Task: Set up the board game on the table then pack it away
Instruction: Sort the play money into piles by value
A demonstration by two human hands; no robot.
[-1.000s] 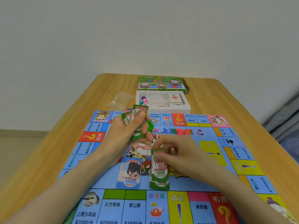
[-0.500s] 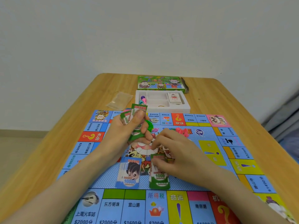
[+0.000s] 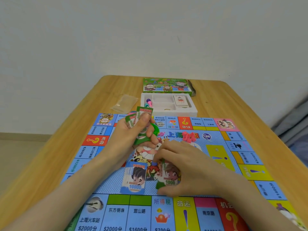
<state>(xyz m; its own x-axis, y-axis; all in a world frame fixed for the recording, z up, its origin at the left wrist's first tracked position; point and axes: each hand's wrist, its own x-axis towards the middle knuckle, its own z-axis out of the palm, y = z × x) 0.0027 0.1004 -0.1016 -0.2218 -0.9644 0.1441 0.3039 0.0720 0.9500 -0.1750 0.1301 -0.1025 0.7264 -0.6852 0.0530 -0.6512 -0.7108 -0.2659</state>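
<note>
Setup seems midway: game board [image 3: 116, 212] open on the bench [image 3: 50, 155], 10000-note pile [image 3: 135, 178] dealt at its centre, right hand [image 3: 185, 165] with its grip pinching the 1000-note pile [image 3: 169, 180] beside it, left hand [image 3: 131, 137] with its grip clutching green notes [image 3: 144, 112]; pawns [image 3: 148, 102] and cards [image 3: 180, 100] wait in the tray [image 3: 175, 113].

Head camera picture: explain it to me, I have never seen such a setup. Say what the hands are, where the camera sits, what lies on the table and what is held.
No machine here: the grips are a person's bare hands, filmed by a camera on their head looking down. On the wooden table lies a game board, behind it a white tray, the green box and a clear bag. The left hand holds a fan of green notes; the right hand pinches the 1000 notes beside a blue 10000 pile.
</note>
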